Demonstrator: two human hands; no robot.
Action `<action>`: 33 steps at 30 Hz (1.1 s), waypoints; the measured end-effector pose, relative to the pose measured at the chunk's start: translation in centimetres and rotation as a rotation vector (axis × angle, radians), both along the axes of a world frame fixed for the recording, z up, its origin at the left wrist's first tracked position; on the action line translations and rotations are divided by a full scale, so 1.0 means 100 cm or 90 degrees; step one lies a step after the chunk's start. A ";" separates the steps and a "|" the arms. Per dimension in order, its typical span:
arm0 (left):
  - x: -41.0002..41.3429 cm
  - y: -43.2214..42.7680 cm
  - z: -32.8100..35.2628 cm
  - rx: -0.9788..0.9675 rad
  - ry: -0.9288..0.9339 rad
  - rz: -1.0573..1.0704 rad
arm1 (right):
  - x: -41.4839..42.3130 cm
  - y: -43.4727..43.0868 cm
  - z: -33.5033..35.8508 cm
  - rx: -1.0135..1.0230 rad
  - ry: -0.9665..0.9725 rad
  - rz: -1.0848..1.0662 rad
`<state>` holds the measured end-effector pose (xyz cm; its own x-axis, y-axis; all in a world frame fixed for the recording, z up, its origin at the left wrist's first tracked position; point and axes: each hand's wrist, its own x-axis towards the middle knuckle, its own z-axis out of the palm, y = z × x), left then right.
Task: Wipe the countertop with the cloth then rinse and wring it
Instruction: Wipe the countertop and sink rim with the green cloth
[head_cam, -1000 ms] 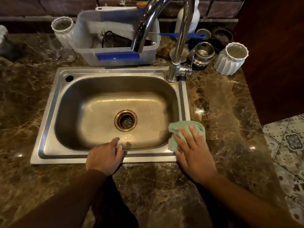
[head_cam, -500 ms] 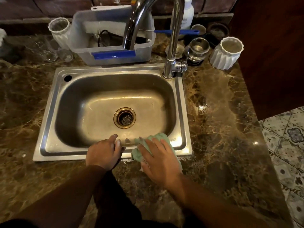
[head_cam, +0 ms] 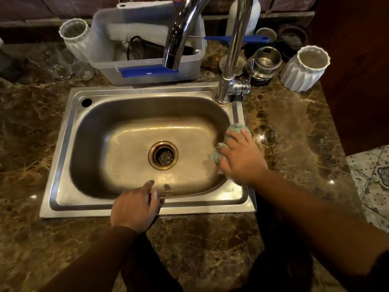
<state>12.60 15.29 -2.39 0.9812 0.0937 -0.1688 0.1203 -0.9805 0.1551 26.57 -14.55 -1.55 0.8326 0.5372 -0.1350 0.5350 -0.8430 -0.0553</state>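
A pale green cloth [head_cam: 237, 130] lies bunched on the right rim of the steel sink [head_cam: 63, 148], partly hidden under my right hand [head_cam: 242, 159], which presses flat on it with fingers spread. My left hand [head_cam: 134, 205] rests on the sink's front rim, fingertips curled over the basin edge, holding nothing. The brown marbled countertop [head_cam: 294, 133] surrounds the sink and shines wet to the right of the cloth. A chrome faucet [head_cam: 231, 60] rises at the sink's back right corner, with no water running from it.
Behind the sink stands a grey plastic tub [head_cam: 147, 74] with utensils. White ribbed cups [head_cam: 303, 68] [head_cam: 73, 39] flank it, with a steel cup [head_cam: 265, 62], a blue-handled brush [head_cam: 237, 39] and clear glasses [head_cam: 61, 68] nearby. A dark wooden panel [head_cam: 357, 70] borders the right; tiled floor [head_cam: 370, 186] lies beyond.
My right hand slid the cloth from the sink's front rim, near my left hand, back up along the right rim. My left hand stayed on the front rim.
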 end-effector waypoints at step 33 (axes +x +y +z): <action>-0.034 0.020 0.123 -0.800 0.048 0.179 | -0.162 0.145 0.131 1.128 0.877 -0.622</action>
